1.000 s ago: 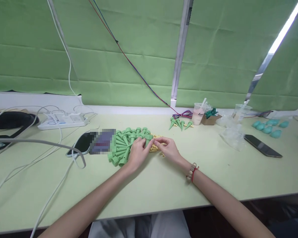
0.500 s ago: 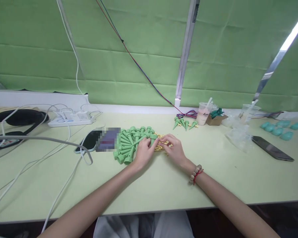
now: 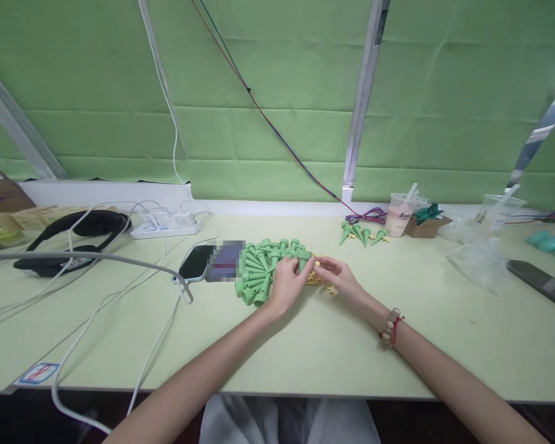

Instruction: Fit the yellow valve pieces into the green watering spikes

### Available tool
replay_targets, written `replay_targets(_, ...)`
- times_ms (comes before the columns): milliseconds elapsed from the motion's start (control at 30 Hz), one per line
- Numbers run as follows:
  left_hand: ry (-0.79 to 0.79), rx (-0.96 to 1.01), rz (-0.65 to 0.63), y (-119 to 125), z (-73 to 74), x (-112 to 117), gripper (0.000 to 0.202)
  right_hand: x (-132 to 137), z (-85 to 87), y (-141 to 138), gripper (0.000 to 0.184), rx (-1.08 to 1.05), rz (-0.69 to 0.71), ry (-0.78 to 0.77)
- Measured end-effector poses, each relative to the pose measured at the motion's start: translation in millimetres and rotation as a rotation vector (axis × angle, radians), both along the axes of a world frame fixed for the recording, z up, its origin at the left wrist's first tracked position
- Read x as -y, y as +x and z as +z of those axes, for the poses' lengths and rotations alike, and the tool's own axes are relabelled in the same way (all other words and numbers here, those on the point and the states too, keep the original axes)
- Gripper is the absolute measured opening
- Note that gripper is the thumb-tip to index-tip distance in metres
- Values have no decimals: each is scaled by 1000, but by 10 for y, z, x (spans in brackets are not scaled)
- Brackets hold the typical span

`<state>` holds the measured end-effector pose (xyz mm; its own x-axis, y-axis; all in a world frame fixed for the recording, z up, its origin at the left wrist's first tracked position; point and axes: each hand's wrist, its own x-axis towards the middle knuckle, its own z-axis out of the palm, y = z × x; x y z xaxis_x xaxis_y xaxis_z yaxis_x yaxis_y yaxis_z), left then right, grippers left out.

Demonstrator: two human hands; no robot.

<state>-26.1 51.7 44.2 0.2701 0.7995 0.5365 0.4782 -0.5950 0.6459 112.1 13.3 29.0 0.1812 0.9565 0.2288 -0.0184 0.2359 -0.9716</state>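
Observation:
My left hand (image 3: 287, 287) is closed around a green plastic plant-watering spike (image 3: 304, 255), its wide capped end pointing up. Just to its right, the fingertips of my right hand (image 3: 345, 282) pinch a small yellow valve piece (image 3: 317, 263) close against the spike. A fanned pile of green spikes (image 3: 254, 277) lies left of and behind my left hand. Loose yellow valve pieces (image 3: 313, 280) are heaped beneath and between the hands, partly hidden by them. Farther back, several green spikes with yellow pieces on them (image 3: 364, 235) lie in a group.
Left of the pile are a phone (image 3: 197, 262), headphones (image 3: 74, 240), a power strip (image 3: 166, 228) and trailing white cables. At the back right stand a drink cup (image 3: 399, 216), a small cardboard box (image 3: 428, 228), plastic bags (image 3: 481, 265) and another phone (image 3: 541, 283).
The view has turned left, so everything sits farther right in it. Both hands stay together at the spike; my right hand's fingers have shifted slightly, and a yellow piece shows at their tips.

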Motion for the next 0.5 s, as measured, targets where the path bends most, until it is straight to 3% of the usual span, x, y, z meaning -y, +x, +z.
replay_targets(200,35,-42,-27,-1,-37,-18,48,-10,-4,30,42,-1,-30,-56)
replay_targets(400,14,-32,-86,-17,-74,-28,47,15,-2,50,31,146,-69,163)
replay_targets(500,5,-19,-83,-22,-82,-40,47,27,26,45,38,178,-61,162)
